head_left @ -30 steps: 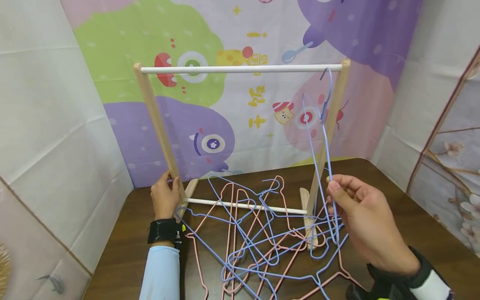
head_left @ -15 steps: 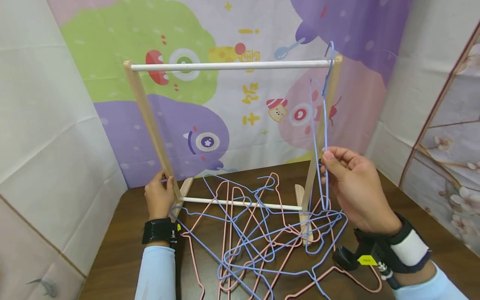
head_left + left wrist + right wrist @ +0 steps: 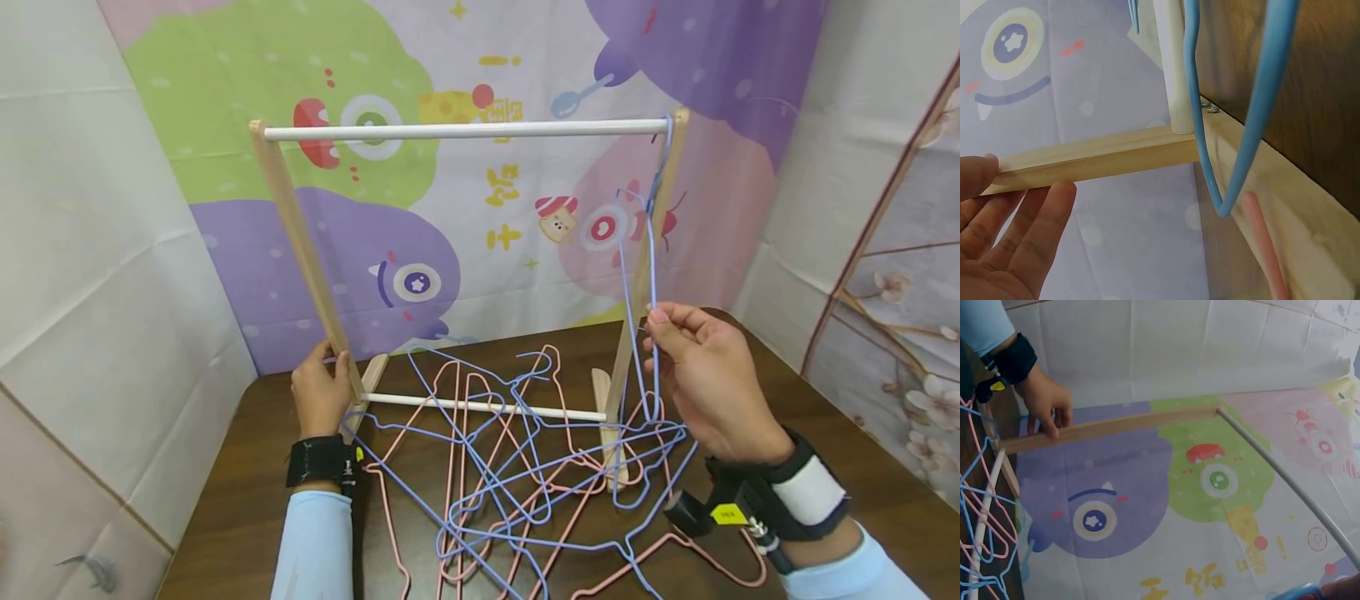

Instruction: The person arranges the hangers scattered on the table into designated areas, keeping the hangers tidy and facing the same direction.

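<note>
A wooden rack stands on the brown table [image 3: 825, 433], with a white top rod [image 3: 465, 130]. My left hand [image 3: 330, 375] grips the rack's left post [image 3: 300, 242] near its foot; the left wrist view shows thumb and fingers [image 3: 1041, 219] on either side of that post [image 3: 1097, 159]. My right hand [image 3: 660, 329] pinches a blue wire hanger [image 3: 651, 267] beside the right post [image 3: 645, 275]. Its hook [image 3: 666, 125] lies over the right end of the rod. The right wrist view catches only a sliver of that blue hanger [image 3: 1300, 592].
A tangle of blue and pink wire hangers [image 3: 510, 483] lies on the table under and in front of the rack, around its lower white rod [image 3: 480, 407]. A cartoon-printed cloth [image 3: 420, 275] hangs close behind. White walls stand left and right.
My right hand lifted the blue hanger so its hook rose above the top rod, then lowered it onto the rod's right end. The left hand stayed on the post.
</note>
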Motion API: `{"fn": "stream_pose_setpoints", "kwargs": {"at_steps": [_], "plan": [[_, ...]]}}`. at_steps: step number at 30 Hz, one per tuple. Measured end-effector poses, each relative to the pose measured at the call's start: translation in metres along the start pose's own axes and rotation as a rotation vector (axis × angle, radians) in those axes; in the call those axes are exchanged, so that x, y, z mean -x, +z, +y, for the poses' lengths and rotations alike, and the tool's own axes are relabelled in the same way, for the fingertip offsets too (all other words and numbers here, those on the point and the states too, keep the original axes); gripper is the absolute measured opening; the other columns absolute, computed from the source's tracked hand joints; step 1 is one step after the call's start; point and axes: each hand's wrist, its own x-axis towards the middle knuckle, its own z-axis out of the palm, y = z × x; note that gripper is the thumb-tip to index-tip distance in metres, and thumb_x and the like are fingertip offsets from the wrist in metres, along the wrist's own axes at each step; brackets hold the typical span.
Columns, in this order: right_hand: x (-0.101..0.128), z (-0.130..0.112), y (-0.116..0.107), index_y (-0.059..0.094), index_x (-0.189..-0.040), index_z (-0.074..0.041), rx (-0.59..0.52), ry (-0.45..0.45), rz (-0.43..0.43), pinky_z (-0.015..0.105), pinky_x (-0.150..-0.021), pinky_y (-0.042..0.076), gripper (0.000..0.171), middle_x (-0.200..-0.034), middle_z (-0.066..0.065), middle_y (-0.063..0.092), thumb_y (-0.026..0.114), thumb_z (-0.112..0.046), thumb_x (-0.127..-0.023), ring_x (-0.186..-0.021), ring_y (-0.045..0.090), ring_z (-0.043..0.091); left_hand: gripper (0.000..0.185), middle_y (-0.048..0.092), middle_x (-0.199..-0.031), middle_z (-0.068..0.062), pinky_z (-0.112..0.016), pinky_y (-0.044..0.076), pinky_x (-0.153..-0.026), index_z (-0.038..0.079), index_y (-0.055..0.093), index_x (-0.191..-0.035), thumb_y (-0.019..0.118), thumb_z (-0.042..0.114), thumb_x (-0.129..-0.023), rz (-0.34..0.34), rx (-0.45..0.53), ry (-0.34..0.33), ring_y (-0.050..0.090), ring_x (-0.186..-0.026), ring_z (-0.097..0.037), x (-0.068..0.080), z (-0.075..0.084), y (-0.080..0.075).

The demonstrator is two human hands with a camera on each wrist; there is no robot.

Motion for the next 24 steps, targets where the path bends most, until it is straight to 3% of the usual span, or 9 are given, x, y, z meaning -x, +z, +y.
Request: {"fn": "stream_pose_setpoints", "kwargs": {"at_steps": [8,14,19,24], "plan": [[0.005,0.005,-0.004,0.058,-0.110,-0.002,-0.058,-0.038,-0.006,0.020,-0.065,0.054,0.024,-0.092,0.001,0.063,0.069,-0.019,-0.098,-0.076,0.059,0.011,0.025,0.075,-0.107,-0.020,-0.060,0.051,-0.088,0.000,0.071,-0.119,0.069,0.014,-0.098,0.003,-0.004,-0.003,0.071,-0.095,-0.044,0.000,0.000,0.001],[0.006,0.017,-0.013,0.062,-0.106,-0.005,-0.061,-0.046,0.053,0.019,-0.061,0.051,0.018,-0.087,0.001,0.059,0.067,-0.021,-0.100,-0.073,0.056,0.011,0.025,0.075,-0.109,-0.019,-0.060,0.052,-0.087,0.001,0.071,-0.119,0.069,0.014,-0.098,0.000,-0.002,-0.002,0.072,-0.094,-0.043,-0.005,0.004,0.001],[0.008,0.040,-0.020,0.066,-0.099,-0.005,0.046,-0.004,0.116,0.019,-0.058,0.048,0.012,-0.083,-0.001,0.061,0.067,-0.017,-0.100,-0.070,0.054,0.009,0.025,0.075,-0.108,-0.019,-0.059,0.051,-0.090,0.001,0.071,-0.119,0.069,0.012,-0.098,-0.006,0.005,-0.025,0.071,-0.099,-0.043,-0.002,0.002,0.001],[0.011,0.065,-0.023,0.065,-0.095,-0.005,0.186,0.055,0.114,0.019,-0.057,0.048,0.018,-0.079,-0.004,0.063,0.066,-0.022,-0.101,-0.066,0.056,0.006,0.025,0.075,-0.107,-0.019,-0.058,0.052,-0.089,0.001,0.071,-0.119,0.070,0.013,-0.098,-0.006,0.009,-0.024,0.071,-0.096,-0.043,0.000,0.001,0.000]]}}
